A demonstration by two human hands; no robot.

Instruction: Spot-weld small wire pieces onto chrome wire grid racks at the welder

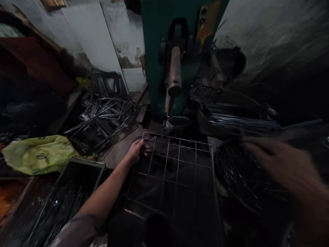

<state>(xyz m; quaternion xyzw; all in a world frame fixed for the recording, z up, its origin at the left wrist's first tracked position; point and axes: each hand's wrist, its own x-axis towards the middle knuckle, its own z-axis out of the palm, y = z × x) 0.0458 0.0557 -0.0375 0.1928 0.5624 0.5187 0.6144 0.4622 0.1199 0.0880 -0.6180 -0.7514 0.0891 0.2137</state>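
A wire grid panel (177, 171) of thin crossed rods lies in front of me, below the green machine. My left hand (137, 150) grips its far left corner, thumb and fingers closed on the wire. On the right, my right hand (280, 157) is smeared by motion above a round basin (218, 164) that holds many short metal pieces. Whether its blurred fingers hold anything cannot be made out. It is apart from the grid.
The green machine (159, 82) with a thick rod electrode (175, 72) stands ahead. Bent wire frames (105, 111) pile up at the left, near a yellow-green sack (41, 154) and a box of thin rods (59, 206). Bundled rods (236, 120) lie at the back right.
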